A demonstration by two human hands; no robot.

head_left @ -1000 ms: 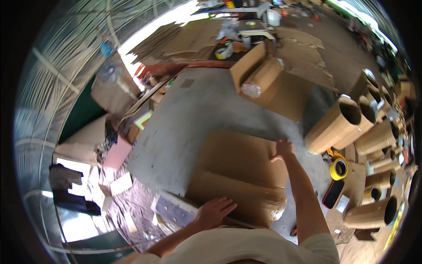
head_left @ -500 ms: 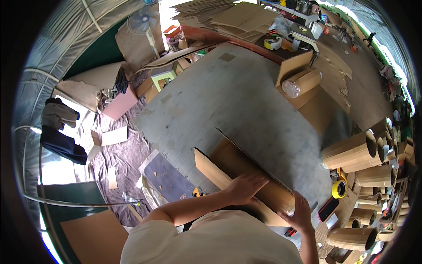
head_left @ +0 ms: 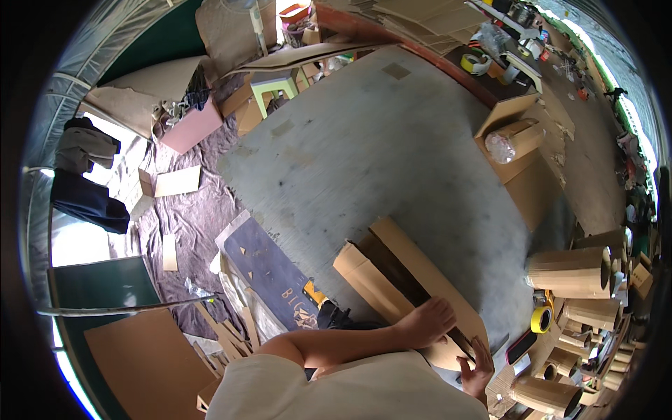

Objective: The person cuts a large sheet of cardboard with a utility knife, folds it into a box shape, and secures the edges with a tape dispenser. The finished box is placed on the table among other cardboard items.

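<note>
While cardboard (head_left: 430, 271) lies under curled left fingers (head_left: 441, 315) | grip unclear | right fingers (head_left: 481, 353) spread at its end

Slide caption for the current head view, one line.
Left hand and right hand on a partly folded cardboard sheet over a grey work surface, with brown tubes at right.

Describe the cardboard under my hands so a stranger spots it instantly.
Find the large grey surface; at its near side, the left hand and right hand touch a folded cardboard piece. It is boxy and open lengthwise, unlike the round-mouthed tubes farther right.
</note>
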